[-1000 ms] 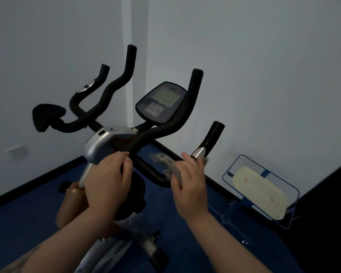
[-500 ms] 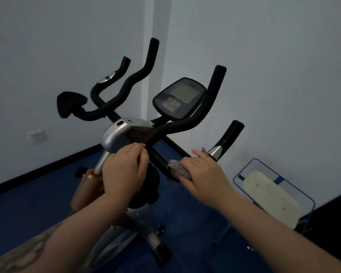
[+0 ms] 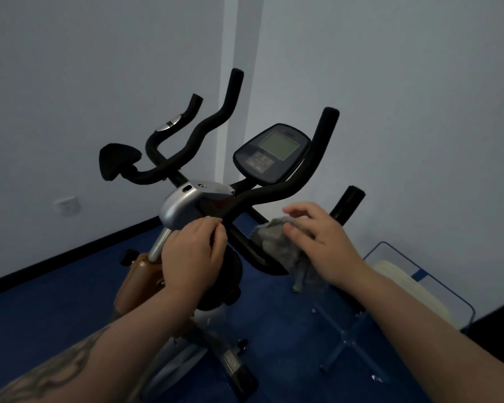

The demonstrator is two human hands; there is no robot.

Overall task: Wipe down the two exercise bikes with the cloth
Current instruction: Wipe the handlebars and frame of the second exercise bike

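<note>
Since half a second ago our right hand (image 3: 320, 242) has slid rightward along the lower handlebar (image 3: 245, 245), fingers now spread flat. Grey cloth (image 3: 277, 242) bunched under that palm, draped over the bar, a tail hanging. Left hand (image 3: 192, 254) stays curled round the bike (image 3: 184, 205) stem below the silver housing.

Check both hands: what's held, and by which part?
Right hand lies on the bunched grey cloth, fingers over its top, pressing it to the lower handlebar loop. Left hand grips the black bar just below the silver clamp.
</note>
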